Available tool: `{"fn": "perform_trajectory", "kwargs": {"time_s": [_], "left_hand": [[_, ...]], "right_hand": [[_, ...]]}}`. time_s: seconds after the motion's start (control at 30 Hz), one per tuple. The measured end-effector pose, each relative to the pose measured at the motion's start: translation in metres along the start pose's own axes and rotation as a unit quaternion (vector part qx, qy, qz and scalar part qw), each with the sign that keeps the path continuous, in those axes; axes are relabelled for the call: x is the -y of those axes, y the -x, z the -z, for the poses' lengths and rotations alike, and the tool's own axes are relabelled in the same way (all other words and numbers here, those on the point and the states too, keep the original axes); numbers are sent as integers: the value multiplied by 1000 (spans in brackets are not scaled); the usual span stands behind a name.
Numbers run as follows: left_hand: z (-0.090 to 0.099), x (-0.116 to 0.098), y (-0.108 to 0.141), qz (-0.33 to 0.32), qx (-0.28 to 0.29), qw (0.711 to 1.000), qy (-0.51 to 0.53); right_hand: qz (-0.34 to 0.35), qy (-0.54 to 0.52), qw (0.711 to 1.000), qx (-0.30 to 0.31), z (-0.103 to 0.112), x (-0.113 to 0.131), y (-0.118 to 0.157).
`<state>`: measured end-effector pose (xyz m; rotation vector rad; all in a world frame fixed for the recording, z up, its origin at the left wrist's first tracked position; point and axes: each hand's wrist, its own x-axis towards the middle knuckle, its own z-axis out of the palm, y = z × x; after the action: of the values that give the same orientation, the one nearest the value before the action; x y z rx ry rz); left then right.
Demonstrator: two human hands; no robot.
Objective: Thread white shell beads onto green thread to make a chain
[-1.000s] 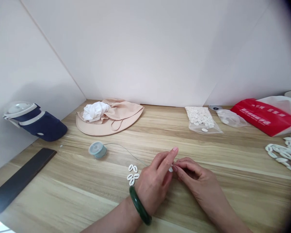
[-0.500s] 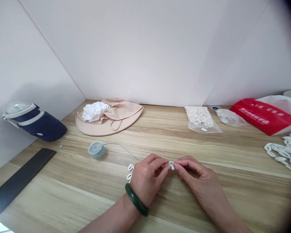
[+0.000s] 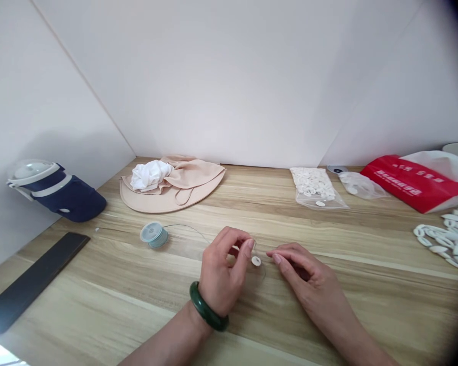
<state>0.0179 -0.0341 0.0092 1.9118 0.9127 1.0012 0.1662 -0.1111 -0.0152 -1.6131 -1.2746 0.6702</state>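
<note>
My left hand [image 3: 225, 269], with a green bangle [image 3: 209, 307] at the wrist, pinches a thin thread between thumb and forefinger. Just off those fingertips a small white cowrie shell [image 3: 256, 261] hangs on the thread. Part of the thread curves down below the shell. My right hand [image 3: 305, 267] is closed in a pinch a little to the right, apart from the shell; what its fingertips hold, if anything, is too small to make out. From the left hand the thread runs back to a pale blue spool [image 3: 154, 235] standing on the wooden table [image 3: 168, 284].
Behind are a beige hat [image 3: 198, 185] with white cloth [image 3: 150, 174] on it and a clear bag of shells [image 3: 313, 187]. At right lie a red package [image 3: 412, 183] and strung shells [image 3: 446, 241]. A blue bottle [image 3: 64, 193] and a dark flat bar [image 3: 36, 279] are at left.
My hands have come apart. The left moved slightly left and up, and the shell once pinched between both hands now hangs on the thread. Loose shells beside my left hand are now hidden.
</note>
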Motion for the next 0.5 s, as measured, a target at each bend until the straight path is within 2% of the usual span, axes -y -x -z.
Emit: {"fn": "perform_trajectory", "kwargs": {"time_s": [0.07, 0.13, 0.2, 0.4, 0.5], "left_hand": [[1, -2, -3, 63, 3, 991, 118], [3, -4, -6, 129, 16, 965, 229], [7, -5, -10, 160, 9, 942, 295], [29, -1, -25, 136, -82, 937, 310], [38, 1, -31, 106, -117, 936, 314]], "right_hand": [[-1, -6, 1000, -11, 0, 1, -1], [-15, -19, 1000, -15, 0, 1, -1], [-28, -35, 999, -14, 0, 0, 0], [-15, -37, 999, -6, -1, -3, 1], [25, -11, 1000, 6, -1, -2, 1]]}}
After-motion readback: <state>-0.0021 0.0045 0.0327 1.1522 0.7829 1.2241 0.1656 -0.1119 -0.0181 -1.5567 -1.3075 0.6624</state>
